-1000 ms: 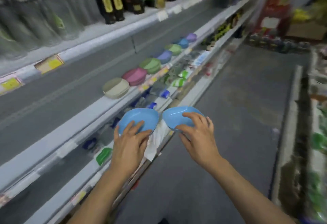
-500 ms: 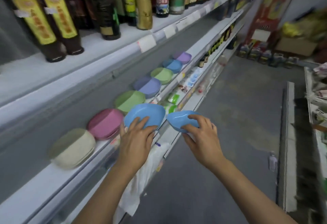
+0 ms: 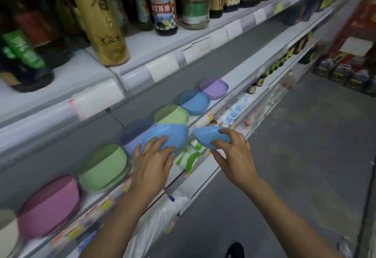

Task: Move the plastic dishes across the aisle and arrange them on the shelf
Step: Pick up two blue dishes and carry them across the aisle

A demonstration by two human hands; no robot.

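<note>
Two blue dishes are in hand. Left hand (image 3: 151, 162) grips one blue dish (image 3: 169, 136) by its near rim, over the shelf (image 3: 97, 198) edge, in front of a purple stack (image 3: 134, 133). Right hand (image 3: 234, 156) pinches the other blue dish (image 3: 209, 136), tilted, out over the aisle just beside the shelf. Along the shelf sit pink (image 3: 50, 204), green (image 3: 103, 168), green (image 3: 172, 115), blue (image 3: 194, 103) and lilac (image 3: 213, 87) stacks. Bottles (image 3: 162, 3) stand on the shelf above.

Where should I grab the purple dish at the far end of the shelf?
Probably by its rim on the aisle side. The purple dish lies flat and shallow at the shelf's front edge, with the shelf's back behind it and a blue dish close beside it, so the front rim looks easiest to pinch.
</note>
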